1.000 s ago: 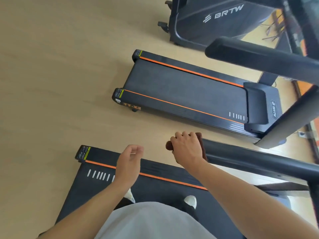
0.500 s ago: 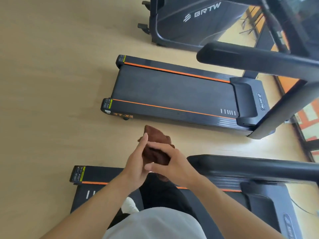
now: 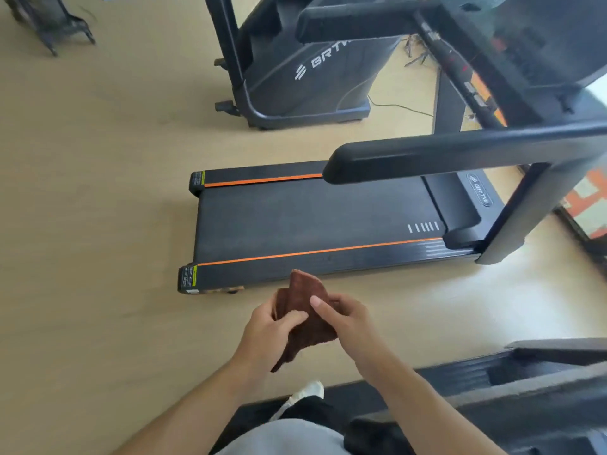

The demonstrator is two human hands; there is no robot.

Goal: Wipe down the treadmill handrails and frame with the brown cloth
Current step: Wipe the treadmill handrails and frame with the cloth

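while both hands hold cloth, treadmill beyond

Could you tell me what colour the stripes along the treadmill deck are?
Orange stripes, clearest in the head view.

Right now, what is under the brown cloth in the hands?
Under the brown cloth you see bare wood floor and a white shoe. Left hand and right hand hold it in the air. The floor directly behind it is covered.

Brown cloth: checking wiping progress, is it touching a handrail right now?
No, both hands hold the brown cloth above the floor, apart from the handrail.
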